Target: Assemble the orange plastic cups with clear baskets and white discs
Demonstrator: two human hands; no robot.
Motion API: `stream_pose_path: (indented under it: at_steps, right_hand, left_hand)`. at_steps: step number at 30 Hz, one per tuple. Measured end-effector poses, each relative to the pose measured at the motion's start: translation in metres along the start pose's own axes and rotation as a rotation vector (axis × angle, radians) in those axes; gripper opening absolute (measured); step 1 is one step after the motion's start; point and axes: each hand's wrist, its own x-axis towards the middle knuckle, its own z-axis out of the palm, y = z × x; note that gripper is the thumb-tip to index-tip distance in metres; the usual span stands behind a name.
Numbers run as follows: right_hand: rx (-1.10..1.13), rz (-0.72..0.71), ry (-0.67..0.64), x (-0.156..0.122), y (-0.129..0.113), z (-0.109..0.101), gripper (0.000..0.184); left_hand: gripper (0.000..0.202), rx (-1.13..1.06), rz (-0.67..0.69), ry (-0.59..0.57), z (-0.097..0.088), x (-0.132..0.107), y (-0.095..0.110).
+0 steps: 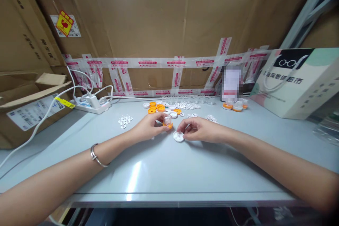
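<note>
Near the middle of the grey table, my left hand (149, 126) is closed on a small part with an orange base and a clear top (167, 121). To its right my right hand (197, 129) has its fingers closed at a round white plastic piece (178, 136), which rests on or just over the tabletop. Whether a smaller part sits between those fingertips is too small to tell. Just behind the hands lie several orange caps (160, 108) and white caps (173, 114). Small white pegged pieces (124, 121) lie left of my left hand.
White rings (185, 106) and clear cups are spread at the back. Orange-based pieces (235, 106) stand before a propped phone (230, 84). A paper bag (288, 81) is at right; a power strip (92, 105) with cables and an open carton (31, 109) are at left.
</note>
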Motion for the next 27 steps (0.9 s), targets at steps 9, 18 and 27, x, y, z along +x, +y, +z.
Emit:
stream_pose_path:
  at_steps: [9,18,27]
  right_hand:
    - [-0.011,-0.092,0.308,0.007,-0.002,-0.005,0.027]
    - [0.031,-0.245,0.379,0.013,-0.011,0.016,0.024]
    - [0.121,-0.242,0.399,0.022,-0.009,0.012,0.019]
  left_hand:
    - [0.046,0.087,-0.025,0.061,0.002,-0.001,0.0]
    - [0.048,-0.057,0.008,0.013,0.01,-0.002,0.01]
    - [0.043,-0.178,-0.059,0.017,0.0,0.006,-0.005]
